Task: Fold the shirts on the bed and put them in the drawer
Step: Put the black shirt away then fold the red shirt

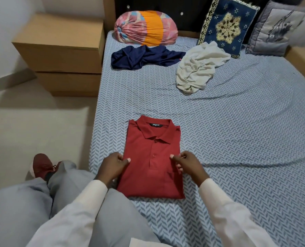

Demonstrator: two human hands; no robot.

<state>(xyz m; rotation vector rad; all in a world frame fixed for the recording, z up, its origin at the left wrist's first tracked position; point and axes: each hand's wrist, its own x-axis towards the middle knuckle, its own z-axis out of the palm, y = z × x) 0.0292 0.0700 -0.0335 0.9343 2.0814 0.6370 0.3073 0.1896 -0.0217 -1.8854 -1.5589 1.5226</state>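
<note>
A red polo shirt (152, 150) lies folded into a neat rectangle, collar away from me, near the front edge of the bed (237, 131). My left hand (113, 165) grips the shirt's left edge, thumb on top. My right hand (187, 162) pinches its right edge the same way. Farther back a navy shirt (144, 57) lies crumpled, and to its right a pale grey-white shirt (199, 65) sits in a heap. A wooden bedside unit with drawers (62, 54) stands left of the bed, its drawer fronts closed.
A pink and orange bolster (145, 27), a blue embroidered cushion (227, 26) and a grey cushion (274, 28) line the headboard. My grey-trousered legs and a red shoe (42, 165) are at lower left, over beige floor.
</note>
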